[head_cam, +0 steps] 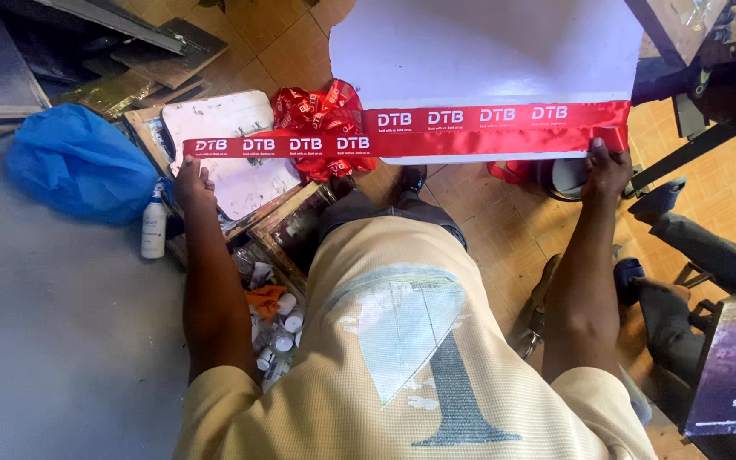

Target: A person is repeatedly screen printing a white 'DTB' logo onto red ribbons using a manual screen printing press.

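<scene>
A long red ribbon [436, 129] with white print is stretched level between my two hands. My left hand [191, 181] pinches its left end over a worn white board [223, 170]. My right hand [606, 168] grips the folded right end at the front edge of a white table top [479, 51]. The ribbon lies along that edge. A bunched heap of the same red ribbon [321, 106] sits behind the strip, near its middle.
A blue plastic bag [78, 162] lies on a grey surface at left, with a white bottle [154, 226] beside it. Several small white-capped bottles [278, 328] fill a box by my left leg. Dark metal frames stand at right over a tiled floor.
</scene>
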